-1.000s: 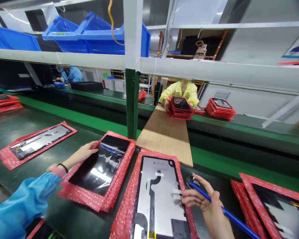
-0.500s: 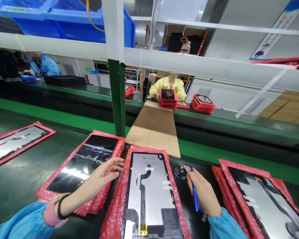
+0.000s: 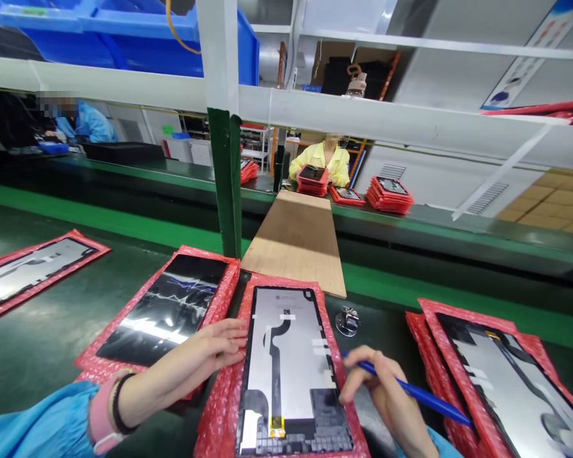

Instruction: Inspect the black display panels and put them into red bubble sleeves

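One left hand (image 3: 214, 346), one right hand (image 3: 389, 391), one blue pen (image 3: 432, 399), four near screens (image 3: 298, 366), one wooden board (image 3: 296, 245), two co-workers (image 3: 337, 162), one bottle (image 3: 356, 84), one metal piece (image 3: 347, 322).

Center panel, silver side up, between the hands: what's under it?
Red bubble wrap shows past the panel at its top, left and right edges, in several layers at lower left. What lies directly beneath the panel or between those layers is covered.

The left arm (image 3: 155, 388) slanted inward from the lower left, the left hand (image 3: 217, 346) loosely outstretched with fingers together. Opposite, the right hand (image 3: 386, 391) angled inward, its fingers bent in a grip.
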The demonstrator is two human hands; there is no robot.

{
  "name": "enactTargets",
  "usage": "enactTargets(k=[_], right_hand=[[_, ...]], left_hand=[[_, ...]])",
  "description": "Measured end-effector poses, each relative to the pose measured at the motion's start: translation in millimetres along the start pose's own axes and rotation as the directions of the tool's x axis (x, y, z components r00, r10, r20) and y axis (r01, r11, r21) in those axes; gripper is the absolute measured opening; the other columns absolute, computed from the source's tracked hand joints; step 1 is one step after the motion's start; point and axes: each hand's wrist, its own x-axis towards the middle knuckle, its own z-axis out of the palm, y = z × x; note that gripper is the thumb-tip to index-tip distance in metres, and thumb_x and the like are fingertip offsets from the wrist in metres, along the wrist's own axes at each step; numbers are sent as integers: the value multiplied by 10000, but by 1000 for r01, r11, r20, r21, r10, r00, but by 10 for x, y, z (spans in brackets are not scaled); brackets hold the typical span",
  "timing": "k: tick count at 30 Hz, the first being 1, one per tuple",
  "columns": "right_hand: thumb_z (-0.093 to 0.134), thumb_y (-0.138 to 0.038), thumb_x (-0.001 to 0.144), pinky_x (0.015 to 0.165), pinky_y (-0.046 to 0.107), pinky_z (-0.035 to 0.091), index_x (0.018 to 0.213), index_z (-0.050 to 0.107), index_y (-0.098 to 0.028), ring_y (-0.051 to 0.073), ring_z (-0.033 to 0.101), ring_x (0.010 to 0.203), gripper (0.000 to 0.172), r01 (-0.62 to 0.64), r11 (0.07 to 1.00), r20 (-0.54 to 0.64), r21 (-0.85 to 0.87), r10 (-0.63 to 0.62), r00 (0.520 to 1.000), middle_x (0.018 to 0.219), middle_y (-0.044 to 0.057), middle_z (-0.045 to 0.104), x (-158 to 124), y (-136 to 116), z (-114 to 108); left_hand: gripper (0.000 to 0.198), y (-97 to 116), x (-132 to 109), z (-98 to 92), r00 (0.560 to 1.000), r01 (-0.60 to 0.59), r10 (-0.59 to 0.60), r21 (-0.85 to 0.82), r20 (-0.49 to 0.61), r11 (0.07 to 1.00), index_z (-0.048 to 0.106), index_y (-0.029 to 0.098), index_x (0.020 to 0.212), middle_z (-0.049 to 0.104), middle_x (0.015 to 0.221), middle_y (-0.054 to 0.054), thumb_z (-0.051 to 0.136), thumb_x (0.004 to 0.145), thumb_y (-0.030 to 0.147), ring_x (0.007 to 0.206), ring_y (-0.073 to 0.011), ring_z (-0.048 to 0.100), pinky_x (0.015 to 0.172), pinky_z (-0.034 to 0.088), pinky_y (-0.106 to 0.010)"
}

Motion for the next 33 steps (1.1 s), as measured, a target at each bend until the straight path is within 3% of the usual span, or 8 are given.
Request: enactTargets(k=[2, 3, 5, 8, 15, 24, 29, 33], right_hand=[[360, -676, 870, 442, 259, 413, 951, 586, -214, 186, 614, 450, 520, -72, 993, 52, 97, 67, 996, 612, 56, 708, -27, 10, 156], [403, -697, 843, 415, 229, 361, 921, 567, -221, 162, 585, 448, 509, -74, 994, 36, 77, 71, 997, 632, 43, 697, -26, 22, 213], [525, -642, 819, 429, 210, 311, 759, 539, -210, 125, 522, 480, 436, -55, 996, 1, -70, 55, 998, 629, 19, 654, -13, 53, 287], [624, -500, 805, 524, 242, 335, 609, 502, -197, 122, 460, 526, 381, -24, 946, -68, -324, 2, 998, 556, -11, 554, 4, 96, 333], [551, -443, 785, 489, 262, 240, 529, 303, -242, 114, 288, 499, 409, 27, 854, -125, -519, -107, 986, 510, -61, 304, 17, 131, 356], [568, -389, 758, 491, 262, 216, 531, 303, -241, 112, 269, 503, 380, -2, 860, -144, -511, -84, 986, 508, -65, 291, 15, 132, 343], [643, -443, 754, 502, 251, 232, 525, 347, -223, 106, 285, 516, 434, -42, 953, -182, -301, -14, 983, 508, -65, 328, 25, 166, 285], [632, -533, 776, 451, 233, 190, 559, 363, -222, 85, 270, 459, 465, -87, 985, -173, -149, 60, 983, 475, -75, 350, 40, 130, 293]], left_hand=[[344, 46, 3, 27, 999, 30, -30, -34, -13, 999, 628, 122, 1050, 687, 1092, -112, 661, 715, 47, 1072, -228, 622, 1001, 448, -375], [359, 64, 10, 39, 999, 42, -44, -49, -24, 998, 612, 119, 1065, 695, 1067, -112, 656, 717, 40, 1042, -222, 636, 997, 450, -379], [394, 87, 32, 56, 997, 59, -63, -73, -47, 996, 578, 112, 1094, 710, 1013, -114, 635, 715, 19, 964, -208, 665, 980, 460, -388], [418, 88, 64, 65, 995, 64, -70, -86, -68, 994, 544, 103, 1115, 719, 969, -119, 591, 713, -3, 886, -194, 686, 948, 476, -386], [397, 66, 70, 58, 996, 59, -65, -93, -56, 994, 534, 107, 1102, 714, 848, -74, 574, 720, 5, 870, -195, 692, 922, 484, -373], [348, 73, 95, 74, 992, 62, -72, -95, -101, 994, 555, 99, 1074, 727, 902, -112, 578, 732, 38, 814, -187, 697, 873, 503, -360], [288, 86, 145, 101, 989, 68, -75, -62, -125, 996, 584, 104, 1017, 720, 821, -70, 579, 738, 32, 769, -154, 685, 790, 508, -289], [229, 85, 210, 272, 999, 24, -24, -7, -31, 1000, 617, 101, 933, 718, 787, -68, 642, 712, 48, 728, -152, 667, 677, 495, -247]])
